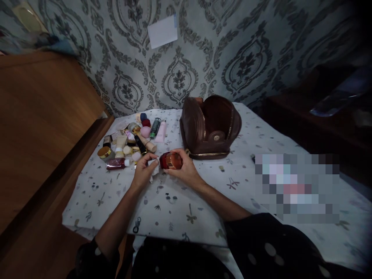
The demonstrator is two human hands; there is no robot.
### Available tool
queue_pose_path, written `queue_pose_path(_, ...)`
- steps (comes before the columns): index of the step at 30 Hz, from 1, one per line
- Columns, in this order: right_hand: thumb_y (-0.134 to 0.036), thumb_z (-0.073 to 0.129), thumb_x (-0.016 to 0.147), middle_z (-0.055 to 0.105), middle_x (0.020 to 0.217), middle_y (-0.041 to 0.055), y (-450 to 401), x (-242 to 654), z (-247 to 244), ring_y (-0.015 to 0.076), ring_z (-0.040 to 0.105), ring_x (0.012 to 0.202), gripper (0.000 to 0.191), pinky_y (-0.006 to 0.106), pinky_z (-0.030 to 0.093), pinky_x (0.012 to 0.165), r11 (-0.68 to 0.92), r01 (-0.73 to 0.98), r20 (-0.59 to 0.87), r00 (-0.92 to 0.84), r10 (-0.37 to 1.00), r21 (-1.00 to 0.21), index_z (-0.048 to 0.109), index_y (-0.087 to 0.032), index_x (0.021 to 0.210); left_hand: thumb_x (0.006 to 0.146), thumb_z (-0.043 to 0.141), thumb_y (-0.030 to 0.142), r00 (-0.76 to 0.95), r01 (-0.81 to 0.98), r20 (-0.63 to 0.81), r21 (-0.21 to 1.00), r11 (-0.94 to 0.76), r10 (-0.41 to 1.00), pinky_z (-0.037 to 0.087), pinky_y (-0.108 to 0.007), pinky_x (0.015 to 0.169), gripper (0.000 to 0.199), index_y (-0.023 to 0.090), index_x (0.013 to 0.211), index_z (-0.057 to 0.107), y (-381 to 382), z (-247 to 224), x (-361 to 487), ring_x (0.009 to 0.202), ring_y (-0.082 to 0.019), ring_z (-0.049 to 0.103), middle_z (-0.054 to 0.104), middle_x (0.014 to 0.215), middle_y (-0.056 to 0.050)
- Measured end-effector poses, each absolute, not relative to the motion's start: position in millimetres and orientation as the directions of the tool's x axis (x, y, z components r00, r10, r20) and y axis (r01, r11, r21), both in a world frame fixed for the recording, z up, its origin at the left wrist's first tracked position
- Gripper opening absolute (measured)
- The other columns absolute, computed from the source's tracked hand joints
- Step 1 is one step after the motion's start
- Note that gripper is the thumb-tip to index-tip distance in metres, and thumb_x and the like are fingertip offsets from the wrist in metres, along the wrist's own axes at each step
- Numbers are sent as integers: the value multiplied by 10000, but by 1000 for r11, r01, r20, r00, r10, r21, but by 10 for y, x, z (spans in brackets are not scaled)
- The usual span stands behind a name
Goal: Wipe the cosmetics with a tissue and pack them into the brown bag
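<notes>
My right hand [185, 167] is wrapped round a dark red jar with a copper-coloured lid [173, 160], held on its side above the patterned cloth. Close against the jar's left end, my left hand [143, 169] pinches a crumpled white tissue [155, 171]. Just behind my right hand stands a brown leather bag [194, 133], its zip open and its dark inside showing. Cosmetics lie in a group left of the bag: a pink tube [161, 131], a dark green tube [155, 128], a red bottle with a white cap [115, 164] and a gold-lidded jar [105, 153].
The table has a white patterned cloth [180, 209]. A blurred-out patch [296, 189] covers something at the right. Wooden furniture [43, 116] borders the left side, and a patterned wall [197, 66] with a white paper [163, 32] rises behind.
</notes>
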State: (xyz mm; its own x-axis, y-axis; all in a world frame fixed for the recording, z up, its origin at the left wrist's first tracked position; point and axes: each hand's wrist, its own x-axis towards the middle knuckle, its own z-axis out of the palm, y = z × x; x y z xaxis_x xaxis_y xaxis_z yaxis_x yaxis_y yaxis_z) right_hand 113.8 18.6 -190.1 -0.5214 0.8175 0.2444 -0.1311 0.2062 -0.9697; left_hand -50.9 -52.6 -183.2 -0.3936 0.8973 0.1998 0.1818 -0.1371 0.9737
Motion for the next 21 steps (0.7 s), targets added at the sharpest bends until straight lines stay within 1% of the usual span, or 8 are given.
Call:
queue_pose_path(3, -294, 778, 603, 653, 988, 27, 180, 1151, -1905, 231, 633, 920, 540, 360, 495, 845, 387, 35, 323, -487, 811, -921, 532, -218, 1078, 782, 679, 331, -458, 304, 298, 938, -167, 838, 452, -270, 750, 173, 187, 879, 675, -536, -1797, -490, 778, -164, 588, 678, 840, -5)
queue_pose_path(6, -278, 757, 623, 652, 1017, 51, 171, 1146, -1952, 247, 618, 949, 510, 362, 480, 842, 498, 189, 355, -496, 792, -846, 549, -206, 1083, 829, 643, 310, -415, 445, 408, 871, -210, 813, 473, -299, 813, 148, 195, 910, 688, -557, -1750, -429, 854, -186, 626, 705, 884, -22)
queue_pose_path(9, -263, 750, 632, 644, 1017, 66, 167, 1124, -2014, 261, 597, 972, 456, 378, 469, 856, 590, 255, 393, -541, 743, -766, 563, -207, 1044, 876, 599, 251, -279, 590, 518, 757, -281, 809, 484, -320, 844, 122, 195, 933, 690, -577, -1731, -359, 907, -193, 644, 715, 936, -39)
queue_pose_path(13, -299, 745, 653, 629, 980, 93, 171, 1106, -2051, 276, 578, 947, 397, 407, 470, 859, 640, 300, 396, -581, 711, -707, 576, -184, 993, 928, 533, 192, -51, 765, 639, 519, -380, 768, 479, -362, 881, 155, 193, 977, 680, -595, -1736, -296, 970, -205, 622, 708, 962, -64)
queue_pose_path(15, -316, 729, 675, 625, 972, 98, 176, 1112, -2050, 277, 575, 947, 367, 413, 471, 864, 624, 312, 377, -580, 722, -716, 583, -178, 983, 945, 507, 181, 47, 793, 653, 436, -426, 756, 480, -376, 884, 173, 196, 996, 671, -606, -1726, -270, 981, -209, 612, 703, 958, -70)
queue_pose_path(16, -312, 720, 685, 626, 976, 98, 178, 1118, -2048, 277, 575, 954, 360, 415, 471, 870, 615, 311, 367, -581, 726, -724, 585, -179, 991, 950, 497, 175, 97, 788, 648, 414, -456, 755, 482, -379, 883, 181, 198, 1007, 667, -613, -1713, -258, 988, -210, 609, 702, 964, -73)
queue_pose_path(19, -264, 704, 681, 629, 987, 94, 186, 1138, -2048, 274, 578, 957, 363, 415, 472, 869, 599, 302, 348, -590, 729, -742, 589, -183, 1016, 952, 477, 148, 244, 733, 599, 401, -549, 763, 484, -380, 890, 207, 203, 1045, 654, -644, -1657, -239, 1021, -211, 602, 700, 1010, -87)
queue_pose_path(21, -246, 718, 657, 630, 983, 96, 190, 1142, -2053, 276, 581, 945, 388, 414, 474, 857, 596, 303, 343, -592, 729, -744, 590, -182, 1018, 944, 481, 139, 309, 706, 559, 406, -579, 769, 483, -376, 886, 204, 201, 1035, 652, -672, -1621, -259, 1020, -212, 601, 697, 1018, -96)
